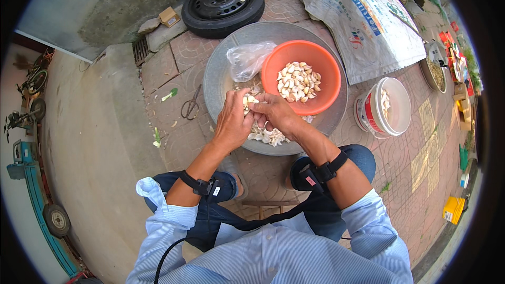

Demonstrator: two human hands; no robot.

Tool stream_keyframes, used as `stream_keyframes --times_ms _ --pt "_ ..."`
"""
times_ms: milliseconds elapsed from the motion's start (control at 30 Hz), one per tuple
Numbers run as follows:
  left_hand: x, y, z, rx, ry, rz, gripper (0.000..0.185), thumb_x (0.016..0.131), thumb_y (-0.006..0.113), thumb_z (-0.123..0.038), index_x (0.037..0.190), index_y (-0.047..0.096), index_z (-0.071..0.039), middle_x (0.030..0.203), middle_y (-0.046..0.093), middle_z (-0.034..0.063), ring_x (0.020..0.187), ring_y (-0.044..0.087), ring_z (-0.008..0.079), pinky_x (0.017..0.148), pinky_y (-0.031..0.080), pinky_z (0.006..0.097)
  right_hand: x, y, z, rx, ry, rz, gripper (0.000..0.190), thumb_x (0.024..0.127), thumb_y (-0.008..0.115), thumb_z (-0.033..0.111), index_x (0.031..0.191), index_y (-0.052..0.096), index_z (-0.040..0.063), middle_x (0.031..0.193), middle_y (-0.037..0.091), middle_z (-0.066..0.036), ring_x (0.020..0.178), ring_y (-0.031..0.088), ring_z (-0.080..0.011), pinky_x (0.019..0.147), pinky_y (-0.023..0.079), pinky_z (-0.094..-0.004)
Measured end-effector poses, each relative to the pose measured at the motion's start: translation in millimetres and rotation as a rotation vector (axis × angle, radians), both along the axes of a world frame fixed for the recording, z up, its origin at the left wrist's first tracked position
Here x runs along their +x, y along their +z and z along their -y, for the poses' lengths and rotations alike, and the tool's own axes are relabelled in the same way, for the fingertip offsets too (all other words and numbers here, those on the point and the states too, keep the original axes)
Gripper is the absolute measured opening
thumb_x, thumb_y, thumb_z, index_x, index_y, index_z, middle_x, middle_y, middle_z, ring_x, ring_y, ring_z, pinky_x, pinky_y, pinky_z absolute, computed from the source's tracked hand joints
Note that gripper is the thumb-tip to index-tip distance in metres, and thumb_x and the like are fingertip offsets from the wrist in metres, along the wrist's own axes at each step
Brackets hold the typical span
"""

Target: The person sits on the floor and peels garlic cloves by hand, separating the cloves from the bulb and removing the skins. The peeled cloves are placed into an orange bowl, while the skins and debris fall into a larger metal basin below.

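Garlic (pixel 249 101) is held between my left hand (pixel 233 123) and my right hand (pixel 277 113). My left fingers wrap around it from the left, while the right thumb and fingertips press on it from the other side. Both hands are over a wide grey metal basin (pixel 217 75). An orange plastic bowl (pixel 272 86) in the basin contains many unpeeled-looking garlic cloves (pixel 298 81). To the bowl's left lies a clear plastic bag (pixel 247 62). Papery garlic skins (pixel 269 136) are heaped in the basin below my hands, partly hidden by them.
Scissors (pixel 191 106) lie on the paving left of the basin. A clear-walled plastic bucket (pixel 375 112) with pale contents stands to the right. Behind the basin are a spare wheel (pixel 223 8) and a printed woven sack (pixel 355 19). A low wooden stool (pixel 270 203) shows between my legs.
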State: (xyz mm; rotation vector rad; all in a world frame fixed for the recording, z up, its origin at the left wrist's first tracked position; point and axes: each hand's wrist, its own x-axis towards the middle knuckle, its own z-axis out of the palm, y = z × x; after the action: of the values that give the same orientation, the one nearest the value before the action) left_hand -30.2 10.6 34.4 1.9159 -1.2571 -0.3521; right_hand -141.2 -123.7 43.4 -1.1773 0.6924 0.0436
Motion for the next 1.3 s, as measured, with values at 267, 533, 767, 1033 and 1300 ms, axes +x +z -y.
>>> stream_keyframes --times_ms 267,533,767,1033,1300 --pt "-2.8 -7.9 -1.6 -0.006 -0.088 0.047 0.063 0.079 0.068 0.005 0.137 0.046 -0.002 0.116 0.046 0.0215 0.114 0.052 0.0427 0.095 0.047 0.0496 3.0 -3.8 -7.9 -0.130 -0.078 -0.007 0.025 0.095 0.055 0.022 0.102 0.060 -0.002 0.077 0.061 -0.007 0.061 0.060 -0.0148 0.050 0.045 -0.0304" --pt "-8.4 -14.8 -1.4 -0.027 -0.094 0.051 0.063 0.077 0.067 0.008 0.136 0.046 -0.001 0.115 0.046 0.0225 0.113 0.050 0.0433 0.097 0.044 0.0491 3.3 -29.6 -9.1 -0.686 0.122 0.044 0.029 0.097 0.048 0.019 0.091 0.061 -0.007 0.093 0.065 -0.027 0.088 0.066 -0.0387 0.079 0.052 -0.0480" --pt "-8.8 -15.8 -2.1 -0.039 -0.091 -0.042 0.058 0.079 0.065 0.007 0.134 0.048 -0.002 0.115 0.046 0.0216 0.112 0.051 0.0423 0.099 0.044 0.0464 0.9 -37.6 -2.7 -0.705 0.177 0.108 0.029 0.097 0.046 0.018 0.087 0.059 -0.006 0.089 0.064 -0.026 0.083 0.065 -0.0402 0.074 0.052 -0.0477" --pt "-7.1 -12.9 -2.9 0.002 -0.074 -0.131 0.052 0.085 0.061 0.003 0.135 0.049 -0.003 0.119 0.047 0.0197 0.117 0.053 0.0394 0.101 0.043 0.0422 1.6 -13.8 -5.6 -0.097 -0.060 -0.025 0.027 0.095 0.047 0.023 0.087 0.056 -0.001 0.071 0.055 -0.009 0.055 0.054 -0.0160 0.048 0.046 -0.0332" --pt "-5.9 -11.2 -2.9 0.002 -0.073 -0.154 0.050 0.086 0.062 0.001 0.135 0.050 -0.004 0.117 0.047 0.0192 0.116 0.053 0.0385 0.102 0.043 0.0420 2.7 -3.2 -6.3 -0.027 -0.078 -0.057 0.015 0.091 0.052 0.020 0.087 0.054 0.005 0.078 0.051 -0.004 0.058 0.047 -0.0120 0.048 0.040 -0.0278"
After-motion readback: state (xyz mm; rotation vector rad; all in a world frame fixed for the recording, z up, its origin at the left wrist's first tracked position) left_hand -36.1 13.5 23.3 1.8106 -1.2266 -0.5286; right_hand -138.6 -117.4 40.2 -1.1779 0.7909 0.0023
